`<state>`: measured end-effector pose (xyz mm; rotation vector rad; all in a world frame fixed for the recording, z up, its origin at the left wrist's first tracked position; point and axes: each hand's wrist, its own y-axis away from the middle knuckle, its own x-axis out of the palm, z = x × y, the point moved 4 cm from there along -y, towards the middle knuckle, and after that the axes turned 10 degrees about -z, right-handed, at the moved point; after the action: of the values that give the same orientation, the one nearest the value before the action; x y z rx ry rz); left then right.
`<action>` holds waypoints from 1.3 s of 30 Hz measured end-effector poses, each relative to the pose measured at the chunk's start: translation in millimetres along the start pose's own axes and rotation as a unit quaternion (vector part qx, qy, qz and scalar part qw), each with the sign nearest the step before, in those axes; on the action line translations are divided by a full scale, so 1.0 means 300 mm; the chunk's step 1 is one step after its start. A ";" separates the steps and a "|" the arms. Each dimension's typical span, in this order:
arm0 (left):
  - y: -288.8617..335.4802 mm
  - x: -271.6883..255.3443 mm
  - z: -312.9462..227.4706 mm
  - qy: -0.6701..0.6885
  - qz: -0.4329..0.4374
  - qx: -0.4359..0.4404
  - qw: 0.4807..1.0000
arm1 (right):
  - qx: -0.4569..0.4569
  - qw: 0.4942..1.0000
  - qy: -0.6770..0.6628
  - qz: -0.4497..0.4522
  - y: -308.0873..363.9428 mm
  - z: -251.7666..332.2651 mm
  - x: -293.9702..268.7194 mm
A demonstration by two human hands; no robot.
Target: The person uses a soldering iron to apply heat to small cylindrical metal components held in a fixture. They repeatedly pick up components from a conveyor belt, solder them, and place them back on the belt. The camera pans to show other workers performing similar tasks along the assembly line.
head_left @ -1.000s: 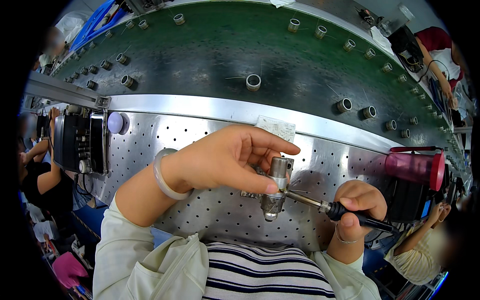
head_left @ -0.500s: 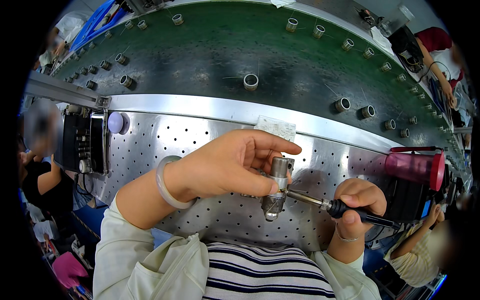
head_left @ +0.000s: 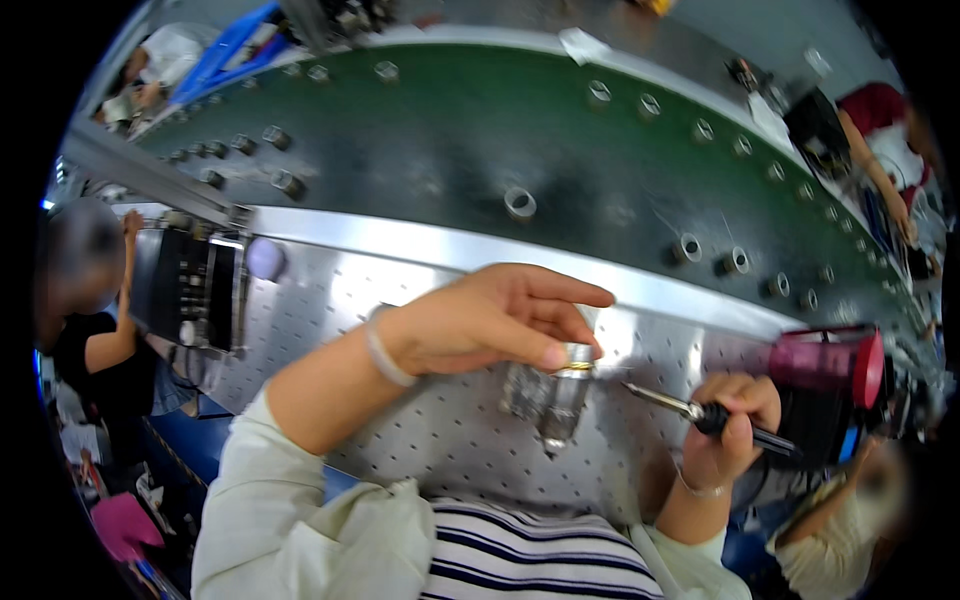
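My left hand (head_left: 500, 322) is closed, thumb and fingers pinching a small silver metal ring (head_left: 579, 360) at the top of a metal holder (head_left: 562, 405). The holder has a rounded lower end and stands on the perforated metal worktop (head_left: 440, 430). Motion blur hides whether the ring still touches the holder. In my right hand (head_left: 735, 415) is a soldering iron (head_left: 712, 417) with a black handle, gripped like a pen. Its metal tip points left toward the ring, with a gap between them.
Beyond the worktop's metal edge runs a green conveyor belt (head_left: 420, 150) carrying several metal rings (head_left: 520, 204). At left are a lilac ball (head_left: 266, 259) and a black device (head_left: 185, 285). A pink translucent container (head_left: 825, 362) lies at right. Other people sit on both sides.
The soldering iron's tip has drawn back to the right from the ring it was at. My left hand still pinches the ring; the whole view has shifted and blurred.
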<state>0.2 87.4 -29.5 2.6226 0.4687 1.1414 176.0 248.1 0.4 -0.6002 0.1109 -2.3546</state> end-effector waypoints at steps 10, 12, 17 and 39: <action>0.184 -0.546 -0.576 -0.615 -0.523 0.366 0.462 | 0.024 0.999 0.022 -0.039 0.000 0.014 -0.044; 0.278 -0.697 -0.640 -0.660 -0.561 0.327 0.377 | 0.002 0.999 0.016 -0.052 -0.001 0.015 -0.025; 0.252 -0.621 -0.635 -0.760 -0.544 0.223 0.278 | 0.035 0.999 0.022 -0.016 -0.019 0.045 -0.019; -0.163 0.082 -0.171 -0.374 0.025 0.034 0.926 | -0.005 0.997 -0.040 -0.060 -0.015 0.093 -0.094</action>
<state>-31.4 146.5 4.2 2.8627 0.2722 0.0692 204.1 272.1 15.4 -0.7234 0.0508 -2.4428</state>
